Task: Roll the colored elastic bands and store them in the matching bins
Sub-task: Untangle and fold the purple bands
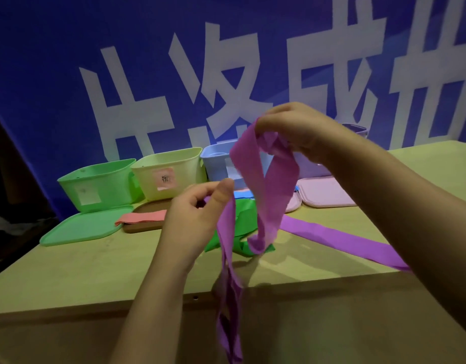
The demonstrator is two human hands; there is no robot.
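Two hands hold one purple band [270, 190] above the table [95, 269], near the bins. The right hand [302, 130], raised farther right, pinches its upper fold; the left hand [195, 214], lower and nearer, pinches the strand hanging past the near edge.

Wooden table [95, 271] with bins [100, 183], lids [82, 228], bands [242, 227].

Staged demo booth: printed blue banner [69, 61] behind wooden table [95, 271].
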